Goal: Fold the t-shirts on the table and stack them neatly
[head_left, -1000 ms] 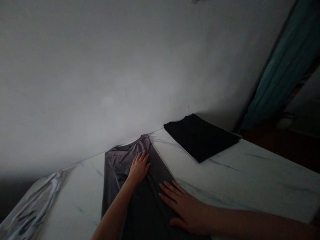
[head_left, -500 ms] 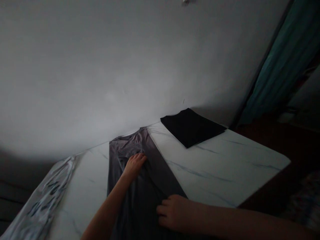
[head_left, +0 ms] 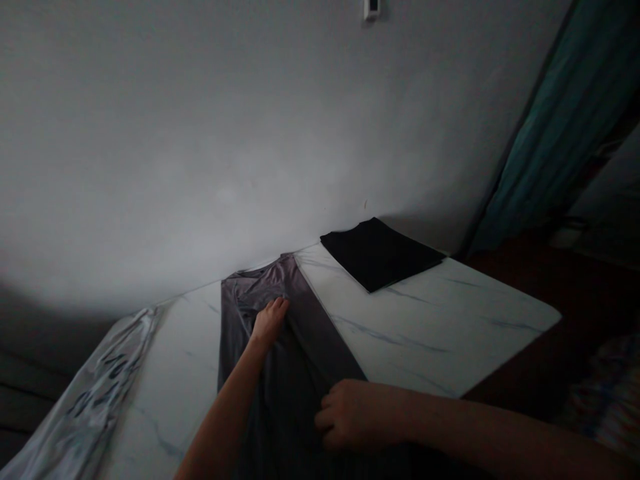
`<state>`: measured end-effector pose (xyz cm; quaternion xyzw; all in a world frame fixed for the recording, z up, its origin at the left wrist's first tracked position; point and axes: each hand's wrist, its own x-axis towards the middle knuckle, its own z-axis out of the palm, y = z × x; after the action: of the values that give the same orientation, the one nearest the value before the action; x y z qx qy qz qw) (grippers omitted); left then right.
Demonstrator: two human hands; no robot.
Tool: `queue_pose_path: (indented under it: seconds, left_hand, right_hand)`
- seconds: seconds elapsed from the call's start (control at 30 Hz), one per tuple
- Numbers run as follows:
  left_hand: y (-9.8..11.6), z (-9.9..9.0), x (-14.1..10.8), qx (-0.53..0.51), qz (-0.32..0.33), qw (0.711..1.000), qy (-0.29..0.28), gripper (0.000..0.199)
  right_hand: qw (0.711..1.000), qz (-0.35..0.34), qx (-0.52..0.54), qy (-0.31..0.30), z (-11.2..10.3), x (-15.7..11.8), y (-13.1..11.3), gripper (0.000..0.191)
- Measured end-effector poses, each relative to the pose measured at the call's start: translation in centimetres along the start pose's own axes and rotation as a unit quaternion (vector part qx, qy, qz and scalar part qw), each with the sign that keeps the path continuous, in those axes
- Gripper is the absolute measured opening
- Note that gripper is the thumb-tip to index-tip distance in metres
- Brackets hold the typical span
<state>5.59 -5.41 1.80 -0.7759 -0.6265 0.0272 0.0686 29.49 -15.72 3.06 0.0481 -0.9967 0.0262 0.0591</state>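
Note:
A dark grey, slightly shiny garment (head_left: 300, 360), apparently a shirt, lies lengthwise over the table with its sides folded in and its neck end at the wall. My left hand (head_left: 271, 321) is on its upper middle, fingers bent together at the loose cloth, with small wrinkles around them. Lower down, by the right edge of the garment, my right hand (head_left: 347, 415) has its fingers curled closed on the fabric. The near end of the garment is lost in shadow.
A folded black garment (head_left: 383, 257) lies at the back right of the white marbled table (head_left: 400, 340). Along the left side is a light garment with dark lettering (head_left: 95, 393). The wall (head_left: 250, 133) meets the table's far edge. A teal curtain (head_left: 555, 120) hangs at right.
My left hand has shifted slightly up the grey garment, and its fingers look more drawn together. My right hand stays nearly in place. The view has tilted up a little.

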Motion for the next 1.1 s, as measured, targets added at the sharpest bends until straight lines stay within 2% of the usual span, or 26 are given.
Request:
queue_pose_path:
  seconds: [0.3, 0.43, 0.5, 0.57, 0.63, 0.7, 0.8, 0.87, 0.97, 1.1]
  left_hand:
    - [-0.3, 0.1, -0.2, -0.065, -0.056, 0.996, 0.024, 0.035]
    - [0.4, -1.1, -3.0, -0.081, -0.109, 0.990, 0.036, 0.038]
    - [1.5, -1.7, -5.5, -0.082, -0.149, 0.984, 0.042, 0.029]
    - [3.1, -2.1, -8.1, -0.108, -0.166, 0.980, 0.024, 0.021]
    - [5.2, -1.9, -10.2, -0.159, -0.172, 0.972, -0.012, 0.025]
    - [7.5, -1.6, -11.5, -0.206, -0.191, 0.959, -0.031, 0.027]
    - [10.1, -1.1, -11.9, -0.242, -0.239, 0.940, -0.027, 0.024]
    - [11.0, -1.1, -11.6, -0.245, -0.269, 0.931, -0.028, 0.022]
    - [11.2, -1.5, -11.2, -0.248, -0.290, 0.923, -0.049, 0.020]
    - [10.3, -1.8, -11.4, -0.271, -0.284, 0.917, -0.075, 0.018]
  right_hand:
    - [0.989, 0.023, 0.144, -0.019, 0.3, -0.9, 0.7, 0.013]
    - [0.957, 0.042, 0.285, -0.019, -1.1, -0.4, 3.7, 0.022]
    - [0.950, 0.116, 0.289, 0.008, -1.9, 0.5, 6.5, 0.018]
    - [0.940, 0.242, 0.236, 0.038, -2.3, 1.9, 9.7, 0.016]
    - [0.913, 0.365, 0.173, 0.051, -2.2, 3.8, 12.5, 0.014]
    - [0.887, 0.438, 0.138, 0.047, -1.8, 5.9, 14.4, 0.014]
    - [0.871, 0.476, 0.120, 0.037, -0.7, 8.7, 15.3, 0.031]
    - [0.865, 0.489, 0.109, 0.033, 0.1, 9.9, 15.0, 0.030]
    - [0.859, 0.499, 0.105, 0.038, 1.2, 10.4, 14.6, 0.022]
    - [0.846, 0.515, 0.115, 0.072, 2.7, 9.6, 14.6, 0.022]
